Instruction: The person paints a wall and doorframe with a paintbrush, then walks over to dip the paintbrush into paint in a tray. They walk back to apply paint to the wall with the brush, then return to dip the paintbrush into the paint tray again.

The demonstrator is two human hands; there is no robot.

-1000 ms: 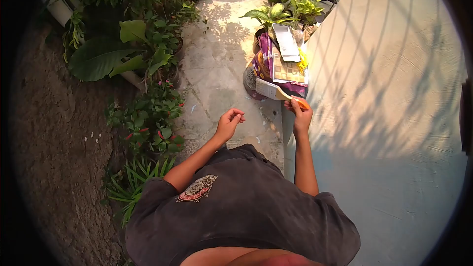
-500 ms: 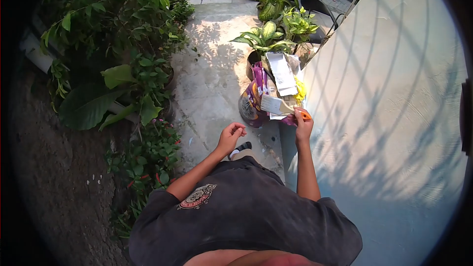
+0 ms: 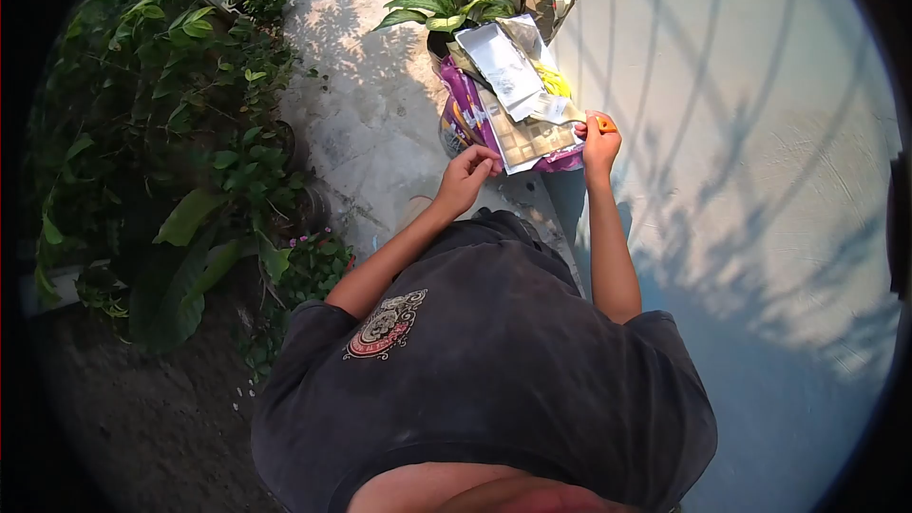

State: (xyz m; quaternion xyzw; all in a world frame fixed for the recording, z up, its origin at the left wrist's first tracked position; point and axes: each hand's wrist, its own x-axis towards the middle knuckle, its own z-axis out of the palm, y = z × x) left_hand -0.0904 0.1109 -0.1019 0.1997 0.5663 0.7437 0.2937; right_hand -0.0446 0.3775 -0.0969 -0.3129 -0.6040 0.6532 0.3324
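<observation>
1. Right hand (image 3: 600,144): its fingers were clamped on an orange-handled flat paintbrush (image 3: 606,124), at the near right corner of a shallow white rectangular tray (image 3: 502,66). The pale brush head pointed towards the tray; whether it touched the tray was unclear.
2. Left hand (image 3: 464,179): its fingers were curled close together, nearer the wearer than the tray and slightly left. I could not tell whether they touched the shiny purple printed plastic bag (image 3: 460,98) there.
3. A likely trouble: the tray might slide or tip if the brush pressed on its near end, since it seemed to rest loosely on uneven layers.
4. The left fingers could also snag the purple bag and drag the pile askew.
5. The right knuckles might scrape the pale plastered wall (image 3: 741,161), which rose to the right of the tray.
6. Containers: the tray held greyish smudges, perhaps paint residue. Beneath its near end lay a tan square-patterned sheet (image 3: 532,141), over the purple bag, whose contents were hidden. Crumpled bright yellow material (image 3: 553,82) sat just right of the tray.
</observation>
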